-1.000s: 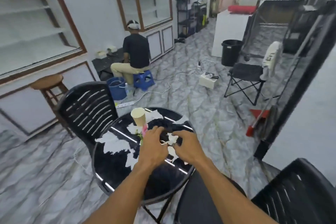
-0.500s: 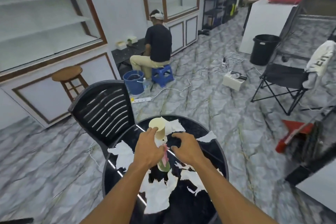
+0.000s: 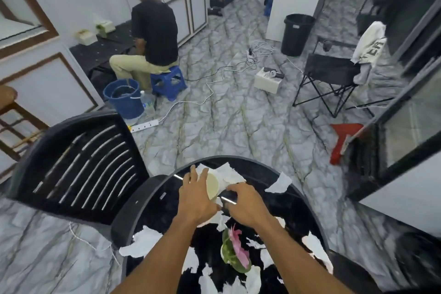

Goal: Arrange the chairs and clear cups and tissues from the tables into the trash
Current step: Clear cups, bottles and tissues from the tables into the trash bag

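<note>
Left hand: the left hand (image 3: 196,200) reached over the round black bench (image 3: 152,198), fingers spread and curved round the side of the paper cup (image 3: 212,185); whether it truly clamped the cup could not be told.
Right hand: the right hand (image 3: 247,205) lay palm down just beside the cup, fingers bent and thumb tucked, pressing on torn tissue (image 3: 229,174); a firm pinch could not be confirmed.
Cup: cream-coloured, standing near the far edge of the bench, between the two hands.
Tissues: white torn pieces (image 3: 140,244) were scattered across the bench, one scrap (image 3: 279,182) near the right rim.
Flower: a pink flower with green leaves (image 3: 235,252) sat nearer the person, below the right wrist.
Chair: a black slatted chair (image 3: 78,169) stood touching the bench's left side.
Trash bin: a black bin (image 3: 297,33) stood well apart, across the marble floor.
Other person: someone sat on a blue stool (image 3: 168,81), back turned.
</note>
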{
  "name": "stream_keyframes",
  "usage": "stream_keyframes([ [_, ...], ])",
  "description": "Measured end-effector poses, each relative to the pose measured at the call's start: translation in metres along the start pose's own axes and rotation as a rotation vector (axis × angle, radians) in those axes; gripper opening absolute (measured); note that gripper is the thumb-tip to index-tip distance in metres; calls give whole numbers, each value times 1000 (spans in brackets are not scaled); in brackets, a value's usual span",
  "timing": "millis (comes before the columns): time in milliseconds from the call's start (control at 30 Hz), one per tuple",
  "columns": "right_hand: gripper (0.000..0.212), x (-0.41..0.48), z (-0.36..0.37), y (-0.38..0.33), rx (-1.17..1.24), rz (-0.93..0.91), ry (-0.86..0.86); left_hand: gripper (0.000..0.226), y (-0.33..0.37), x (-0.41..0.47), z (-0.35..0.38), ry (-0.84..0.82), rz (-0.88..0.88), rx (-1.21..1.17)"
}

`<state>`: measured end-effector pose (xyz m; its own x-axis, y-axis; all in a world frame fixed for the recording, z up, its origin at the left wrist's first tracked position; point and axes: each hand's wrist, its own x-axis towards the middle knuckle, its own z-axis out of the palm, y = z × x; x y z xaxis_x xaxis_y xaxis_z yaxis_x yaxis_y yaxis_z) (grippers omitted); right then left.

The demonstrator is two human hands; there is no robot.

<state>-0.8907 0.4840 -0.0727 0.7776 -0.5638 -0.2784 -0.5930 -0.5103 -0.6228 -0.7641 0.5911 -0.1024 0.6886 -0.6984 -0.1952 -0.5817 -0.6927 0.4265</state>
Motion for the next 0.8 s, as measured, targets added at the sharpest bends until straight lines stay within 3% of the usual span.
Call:
stream_keyframes([
  [200, 44, -17, -7, 27, -21, 101, 68, 99, 9, 13, 17, 52, 36, -88],
  [333, 45, -46, -23, 49, -4, 180, 131, 94, 44, 4, 17, 77, 158, -161],
  [567, 45, -158, -89, 103, 34, 283, 376, 93, 175, -60, 25, 61, 485, -131],
  [800, 29, -366, -156, 186, -46, 468, 624, 85, 329, -217, 78, 12, 861, -158],
])
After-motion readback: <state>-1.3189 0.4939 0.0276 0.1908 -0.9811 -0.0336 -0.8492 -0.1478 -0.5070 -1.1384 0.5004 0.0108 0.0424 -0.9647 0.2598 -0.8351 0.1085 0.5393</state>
